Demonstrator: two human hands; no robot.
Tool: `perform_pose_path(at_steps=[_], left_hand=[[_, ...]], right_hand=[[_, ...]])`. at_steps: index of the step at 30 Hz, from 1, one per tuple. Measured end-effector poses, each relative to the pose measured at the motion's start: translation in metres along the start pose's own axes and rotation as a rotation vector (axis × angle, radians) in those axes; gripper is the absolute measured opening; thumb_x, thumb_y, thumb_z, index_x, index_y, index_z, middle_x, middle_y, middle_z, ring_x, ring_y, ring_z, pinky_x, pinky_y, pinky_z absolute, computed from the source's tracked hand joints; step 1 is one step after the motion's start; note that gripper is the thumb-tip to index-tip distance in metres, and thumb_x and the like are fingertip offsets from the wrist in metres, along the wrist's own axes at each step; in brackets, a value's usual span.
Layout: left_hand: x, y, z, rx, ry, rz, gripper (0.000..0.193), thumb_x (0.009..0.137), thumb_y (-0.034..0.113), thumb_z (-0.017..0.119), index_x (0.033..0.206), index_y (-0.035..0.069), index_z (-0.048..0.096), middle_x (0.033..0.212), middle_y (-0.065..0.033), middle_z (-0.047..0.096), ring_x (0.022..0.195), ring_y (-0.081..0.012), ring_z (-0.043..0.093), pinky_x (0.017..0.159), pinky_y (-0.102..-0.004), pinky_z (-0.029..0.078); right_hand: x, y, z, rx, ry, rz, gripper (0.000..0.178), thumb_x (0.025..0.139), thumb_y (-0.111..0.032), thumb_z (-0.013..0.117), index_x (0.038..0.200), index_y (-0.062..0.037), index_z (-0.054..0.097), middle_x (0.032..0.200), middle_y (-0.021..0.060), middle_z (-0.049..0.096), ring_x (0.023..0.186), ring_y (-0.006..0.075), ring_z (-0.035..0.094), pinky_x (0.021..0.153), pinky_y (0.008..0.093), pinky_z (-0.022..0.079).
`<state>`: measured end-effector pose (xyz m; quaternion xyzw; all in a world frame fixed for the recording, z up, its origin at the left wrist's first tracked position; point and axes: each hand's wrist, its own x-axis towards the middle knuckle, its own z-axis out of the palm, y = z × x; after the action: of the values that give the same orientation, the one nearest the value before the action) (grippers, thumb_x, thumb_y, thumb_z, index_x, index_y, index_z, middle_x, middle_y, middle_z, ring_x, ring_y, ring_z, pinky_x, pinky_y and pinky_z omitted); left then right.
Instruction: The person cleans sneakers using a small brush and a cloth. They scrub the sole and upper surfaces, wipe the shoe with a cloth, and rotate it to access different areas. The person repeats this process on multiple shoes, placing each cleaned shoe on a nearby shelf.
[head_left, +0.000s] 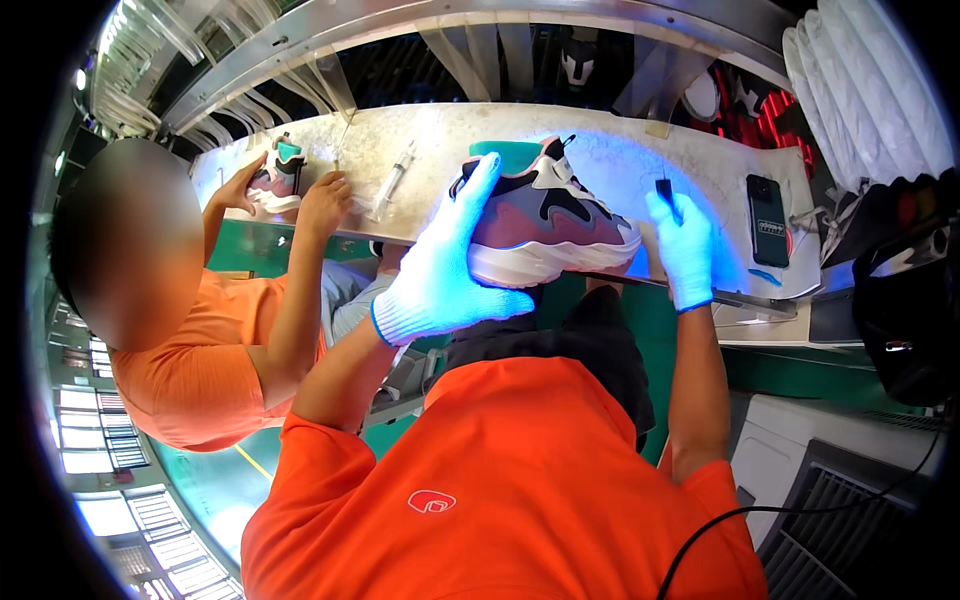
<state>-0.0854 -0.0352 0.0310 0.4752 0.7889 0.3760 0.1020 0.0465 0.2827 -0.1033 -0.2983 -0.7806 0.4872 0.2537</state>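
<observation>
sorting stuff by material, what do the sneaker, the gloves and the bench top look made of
Sneaker: matte fabric-like upper panels and a smooth white sole, probably rubber or foam. Gloves on left hand and right hand: ribbed knit, likely cotton. Bench top: pale, speckled and glossy, possibly stone or laminate.

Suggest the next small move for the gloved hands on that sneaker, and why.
Probably sweep the small lamp in the right hand along the sneaker: the left hand steadies its heel on the bench, and blue light covers only its near side.

Sneaker (545,215) on bench (420,135); syringe (392,180) left, phone (768,220) right
</observation>
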Motion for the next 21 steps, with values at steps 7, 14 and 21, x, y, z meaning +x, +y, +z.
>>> perform_pose_path(at_steps=[7, 14, 21], left_hand=[[0.015, 0.024, -0.007, 0.03, -0.074, 0.008, 0.139, 0.064, 0.024, 0.103, 0.176, 0.006, 0.023, 0.174, -0.0265, 0.037, 0.163, -0.043, 0.036, 0.132, -0.0499, 0.035], [0.025, 0.036, 0.0, 0.092, -0.049, 0.058, 0.137, 0.064, 0.027, 0.103, 0.176, 0.007, 0.027, 0.171, -0.027, 0.041, 0.16, -0.0443, 0.041, 0.131, -0.0512, 0.037], [0.029, 0.041, 0.004, 0.128, -0.042, 0.054, 0.144, 0.061, 0.04, 0.106, 0.176, 0.003, 0.027, 0.176, -0.0229, 0.038, 0.165, -0.0386, 0.035, 0.135, -0.05, 0.029]], right_hand=[[-0.002, -0.132, 0.027, 1.547, -0.12, 0.194, 0.021, 0.112, -0.026, 0.067, 0.1, -0.0089, 0.069, 0.083, 0.0055, 0.07, 0.076, 0.0211, 0.068, 0.073, 0.0363, 0.055], [0.014, -0.122, 0.053, 1.727, -0.211, 0.059, 0.045, 0.118, -0.049, 0.054, 0.093, -0.0129, 0.065, 0.07, 0.0025, 0.059, 0.057, 0.0195, 0.057, 0.05, 0.0361, 0.045], [-0.004, -0.146, 0.05, 1.601, -0.11, -0.014, 0.048, 0.118, -0.053, 0.05, 0.094, -0.013, 0.063, 0.071, 0.002, 0.056, 0.057, 0.0183, 0.055, 0.05, 0.0335, 0.046]])
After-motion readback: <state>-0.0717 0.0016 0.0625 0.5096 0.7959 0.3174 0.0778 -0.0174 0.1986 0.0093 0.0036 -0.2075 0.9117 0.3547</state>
